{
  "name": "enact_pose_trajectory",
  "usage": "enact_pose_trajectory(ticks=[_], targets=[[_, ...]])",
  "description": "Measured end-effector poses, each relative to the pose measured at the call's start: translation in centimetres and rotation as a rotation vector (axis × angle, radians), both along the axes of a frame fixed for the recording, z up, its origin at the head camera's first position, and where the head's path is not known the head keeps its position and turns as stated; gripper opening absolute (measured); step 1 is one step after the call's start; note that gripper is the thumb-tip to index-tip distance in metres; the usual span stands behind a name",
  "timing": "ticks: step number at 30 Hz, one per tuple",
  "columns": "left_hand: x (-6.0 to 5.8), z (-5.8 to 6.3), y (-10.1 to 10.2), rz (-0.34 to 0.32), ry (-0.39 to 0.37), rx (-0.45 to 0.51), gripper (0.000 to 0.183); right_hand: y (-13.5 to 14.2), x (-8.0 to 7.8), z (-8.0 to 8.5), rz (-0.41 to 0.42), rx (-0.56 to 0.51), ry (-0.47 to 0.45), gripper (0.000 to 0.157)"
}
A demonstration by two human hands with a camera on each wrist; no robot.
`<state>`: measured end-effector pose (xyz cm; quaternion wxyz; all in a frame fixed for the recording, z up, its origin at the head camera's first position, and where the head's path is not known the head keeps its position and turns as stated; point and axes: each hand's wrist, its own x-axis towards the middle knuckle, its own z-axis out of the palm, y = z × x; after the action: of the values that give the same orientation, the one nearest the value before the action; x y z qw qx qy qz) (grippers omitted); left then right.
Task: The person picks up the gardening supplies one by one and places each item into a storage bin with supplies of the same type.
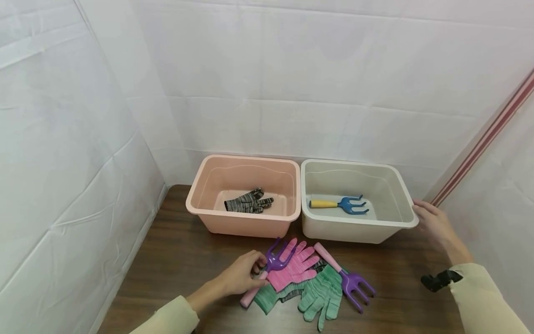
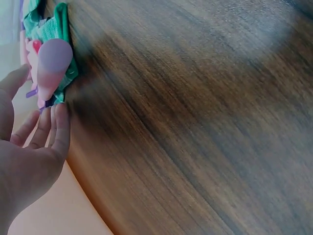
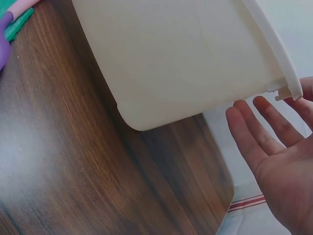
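My left hand (image 1: 244, 273) is beside a purple hand fork (image 1: 276, 263) with a pink handle (image 2: 53, 63). Thumb and fingers stand apart on either side of that handle, with a gap visible in the left wrist view. The fork lies on a pile of a pink glove (image 1: 294, 269) and green gloves (image 1: 325, 292), with a dark glove partly hidden beneath. A second purple fork (image 1: 352, 282) lies at the pile's right. At the cream tub's (image 1: 350, 229) right end, my right hand (image 3: 288, 152) pinches the rim between thumb and index finger, other fingers extended below.
A pink tub (image 1: 246, 225) stands left of the cream one, holding a dark grey glove (image 1: 248, 202). Inside the cream tub is a blue fork (image 1: 350, 205) with a yellow handle. Brown wooden table (image 1: 167, 260); white sheeting (image 1: 271, 83) hangs behind and at both sides.
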<state>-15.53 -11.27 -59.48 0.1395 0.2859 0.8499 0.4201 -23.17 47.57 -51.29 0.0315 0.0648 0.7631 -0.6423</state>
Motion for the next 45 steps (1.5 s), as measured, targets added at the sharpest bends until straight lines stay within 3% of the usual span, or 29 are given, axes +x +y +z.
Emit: enact_pose_trajectory(ticks=[6,7,10,14,19,28,40,45], targets=[[-0.1,-0.5,0.0,0.003,-0.060,-0.014,0.044,-0.3,0.0,0.0,0.008,-0.114,-0.008,0.031],[0.1,0.2,0.2,0.025,-0.100,-0.031,0.044,-0.3,0.0,0.0,0.009,-0.116,-0.011,0.033],[0.2,0.2,0.5,0.043,-0.129,-0.057,0.046,-0.3,-0.1,-0.1,0.012,-0.070,-0.022,0.041],[0.3,0.0,0.7,0.053,-0.119,-0.054,0.044,0.0,-0.1,-0.3,0.006,-0.032,-0.040,0.057],[0.4,-0.5,1.0,0.072,-0.111,-0.060,0.043,0.2,0.2,-0.5,-0.001,-0.037,-0.051,0.062],[0.8,-0.2,1.3,0.099,-0.101,-0.089,0.037,-0.1,0.1,-0.6,-0.009,0.099,-0.061,0.077],[0.8,0.2,0.8,0.196,-0.112,-0.112,0.027,-0.2,0.1,-0.7,-0.009,-0.038,-0.016,0.066],[0.9,0.1,0.6,0.250,-0.079,-0.126,0.023,-0.2,0.4,-0.6,-0.013,-0.080,-0.002,0.052]])
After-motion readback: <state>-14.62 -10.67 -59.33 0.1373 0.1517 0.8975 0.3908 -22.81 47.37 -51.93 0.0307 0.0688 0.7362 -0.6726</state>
